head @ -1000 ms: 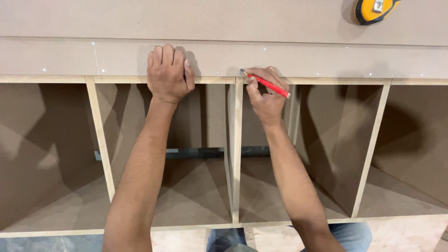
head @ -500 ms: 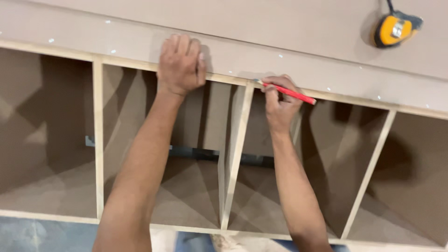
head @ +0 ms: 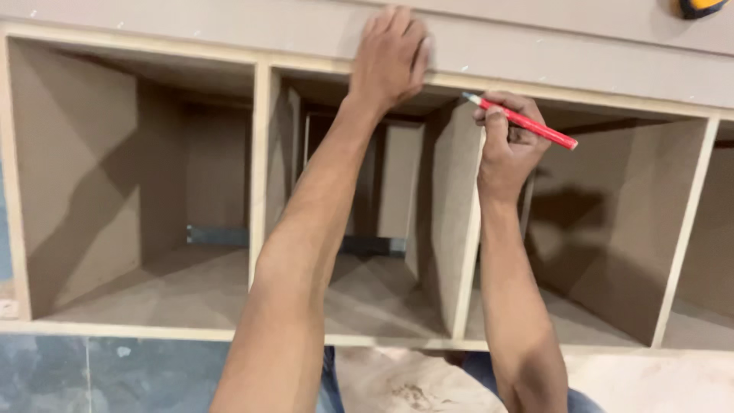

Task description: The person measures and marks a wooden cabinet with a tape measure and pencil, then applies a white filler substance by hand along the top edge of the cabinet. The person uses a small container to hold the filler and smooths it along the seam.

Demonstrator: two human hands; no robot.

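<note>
Left hand flat on top panel — right hand gripping red pencil.

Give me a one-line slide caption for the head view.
Left hand flat on the pale wooden cabinet frame; right hand holds a red pencil at its top rail.

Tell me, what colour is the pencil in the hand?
Red, with a pale tip. The head view shows the pencil held in the right hand.

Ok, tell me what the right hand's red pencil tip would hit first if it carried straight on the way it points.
The right hand aims the red pencil up-left. Its tip looks nearly at the pale wooden top rail of the cabinet, probably the first contact; depth is unclear.
</note>
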